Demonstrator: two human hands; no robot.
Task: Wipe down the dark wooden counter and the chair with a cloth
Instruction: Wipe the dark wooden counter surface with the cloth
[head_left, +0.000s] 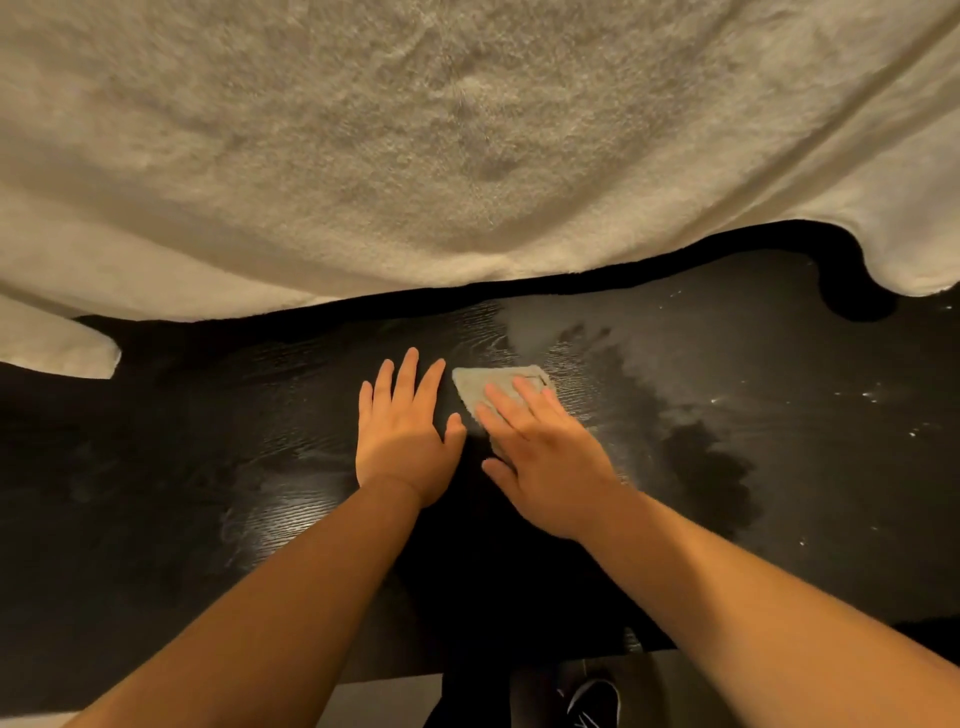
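The dark wooden counter (208, 467) fills the lower half of the head view, its grain glinting under the light. A small folded grey cloth (480, 387) lies flat on it near the middle. My right hand (545, 457) presses on the cloth with straight fingers, covering its lower right part. Just left of the cloth, my left hand (405, 431) rests flat on the bare counter, fingers spread. Pale dusty smears (670, 374) and white specks mark the wood to the right of the cloth. No chair is in view.
A large cream fluffy blanket (415, 156) hangs over the far side of the counter and covers the upper half of the view. Below the counter's near edge (519, 662) I see a light floor and a dark shoe (592, 701).
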